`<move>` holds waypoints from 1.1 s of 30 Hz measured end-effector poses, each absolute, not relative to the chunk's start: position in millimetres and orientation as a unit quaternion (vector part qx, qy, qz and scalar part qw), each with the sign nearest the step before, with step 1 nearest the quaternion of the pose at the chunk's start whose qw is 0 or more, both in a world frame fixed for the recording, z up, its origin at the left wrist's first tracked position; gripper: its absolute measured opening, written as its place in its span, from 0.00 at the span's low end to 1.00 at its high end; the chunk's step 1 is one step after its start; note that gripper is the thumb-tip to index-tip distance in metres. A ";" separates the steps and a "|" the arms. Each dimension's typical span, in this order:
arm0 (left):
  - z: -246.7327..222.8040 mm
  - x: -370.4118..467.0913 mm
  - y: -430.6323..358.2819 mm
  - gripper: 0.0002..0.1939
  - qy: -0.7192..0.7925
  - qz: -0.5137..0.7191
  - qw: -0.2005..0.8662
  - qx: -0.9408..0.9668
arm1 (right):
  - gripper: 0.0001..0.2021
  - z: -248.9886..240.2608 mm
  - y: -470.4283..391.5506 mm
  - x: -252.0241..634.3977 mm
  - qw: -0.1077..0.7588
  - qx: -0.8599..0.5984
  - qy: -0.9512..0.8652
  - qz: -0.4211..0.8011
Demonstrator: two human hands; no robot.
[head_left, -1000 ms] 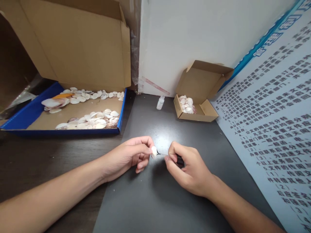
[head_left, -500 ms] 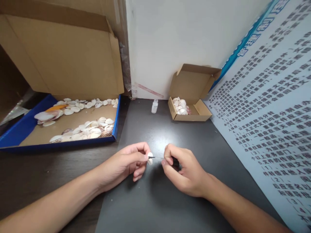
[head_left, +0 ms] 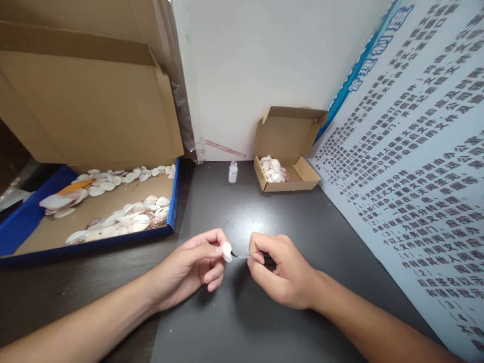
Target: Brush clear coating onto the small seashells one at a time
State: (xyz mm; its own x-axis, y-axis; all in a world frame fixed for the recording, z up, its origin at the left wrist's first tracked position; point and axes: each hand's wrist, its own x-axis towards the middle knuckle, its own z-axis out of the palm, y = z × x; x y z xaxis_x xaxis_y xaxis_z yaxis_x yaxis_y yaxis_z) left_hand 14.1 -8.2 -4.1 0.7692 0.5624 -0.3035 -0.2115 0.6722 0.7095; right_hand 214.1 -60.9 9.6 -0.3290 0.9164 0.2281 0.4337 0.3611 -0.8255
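Above the dark table, my left hand [head_left: 200, 262] pinches a small white shell [head_left: 227, 251] between thumb and forefinger, its other fingers curled loosely below. My right hand [head_left: 282, 269] is closed round the dark handle of a small brush [head_left: 242, 257]. A thin, clear stem runs left from the fingers to a dark tip, which meets the shell's right edge; whether it presses there is hard to make out. Most of the handle is hidden inside my right fist. Beyond my hands stands an uncapped little bottle [head_left: 233, 174] with a white label.
To the left, an open blue-edged cardboard box [head_left: 113, 239] holds many shells. A smaller open carton [head_left: 293, 186] at the back also contains shells. A white panel [head_left: 223, 75] rises behind, and a printed sheet [head_left: 397, 176] slants along the right side.
The brush tip has shifted from across the shell's face to its right edge. My left hand has turned the shell slightly. The whole view has also shifted a little.
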 end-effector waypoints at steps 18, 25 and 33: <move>-6.6 9.3 -7.3 0.05 0.243 0.199 0.891 0.327 | 0.12 9.1 -58.4 203.5 0.429 -0.460 -0.704 0.331; -4.7 8.8 -9.2 0.04 0.261 0.231 0.877 0.332 | 0.11 14.3 -54.3 192.2 0.444 -0.493 -0.680 0.312; -8.2 9.3 -9.7 0.05 0.254 0.208 0.874 0.358 | 0.12 7.0 -59.0 198.0 0.432 -0.477 -0.677 0.357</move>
